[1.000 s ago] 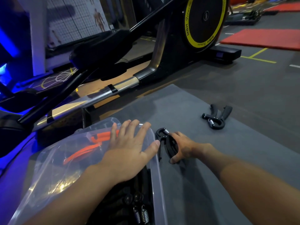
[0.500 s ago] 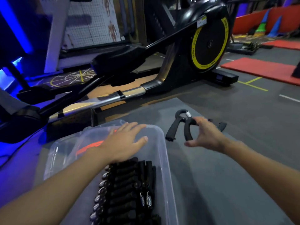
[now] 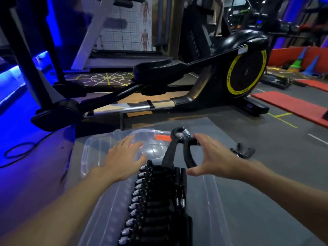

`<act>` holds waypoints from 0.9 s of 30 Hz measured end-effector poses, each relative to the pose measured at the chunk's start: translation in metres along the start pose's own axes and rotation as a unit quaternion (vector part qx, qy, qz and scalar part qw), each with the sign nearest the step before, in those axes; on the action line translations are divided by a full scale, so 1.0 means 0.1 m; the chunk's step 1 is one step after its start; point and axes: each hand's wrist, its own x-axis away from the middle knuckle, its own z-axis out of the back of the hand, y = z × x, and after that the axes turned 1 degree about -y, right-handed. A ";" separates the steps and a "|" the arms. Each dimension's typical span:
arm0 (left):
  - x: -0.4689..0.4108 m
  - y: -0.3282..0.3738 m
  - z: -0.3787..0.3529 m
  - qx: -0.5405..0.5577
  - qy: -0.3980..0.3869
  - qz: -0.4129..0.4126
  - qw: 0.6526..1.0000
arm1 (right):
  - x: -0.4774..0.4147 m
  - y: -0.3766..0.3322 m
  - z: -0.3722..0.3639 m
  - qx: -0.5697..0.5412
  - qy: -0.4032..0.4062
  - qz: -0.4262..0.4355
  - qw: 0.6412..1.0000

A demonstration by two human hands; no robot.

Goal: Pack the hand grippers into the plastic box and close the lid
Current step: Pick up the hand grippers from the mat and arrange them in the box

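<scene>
1. We see an exercise machine (image 3: 195, 82) standing on the floor behind a grey mat (image 3: 248, 174).
2. The clear plastic box (image 3: 209, 192) lies on the mat, with a row of packed black grippers (image 3: 152, 206) inside.
3. Our left hand (image 3: 122, 160) rests flat on the clear lid (image 3: 95, 153), fingers spread.
4. Our right hand (image 3: 214, 157) pinches a hand gripper (image 3: 179, 150) above the box's far end.
5. Another gripper (image 3: 243, 152) lies on the mat, right of that hand.
</scene>
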 end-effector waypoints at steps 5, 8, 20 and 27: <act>0.12 -0.03 0.00 0.070 0.005 0.011 0.997 | -0.25 -0.15 -0.55 0.016 -0.117 -0.040 0.992; 0.13 -0.03 0.00 0.088 0.009 0.014 0.996 | -0.38 -0.10 -0.76 0.007 -0.143 -0.054 0.988; 0.12 -0.04 -0.01 0.080 -0.010 0.016 0.997 | -0.52 0.04 -1.13 -0.037 -0.205 -0.077 0.975; 0.15 -0.01 0.03 0.086 -0.009 0.017 0.996 | -0.50 0.07 -1.10 -0.046 -0.207 -0.067 0.975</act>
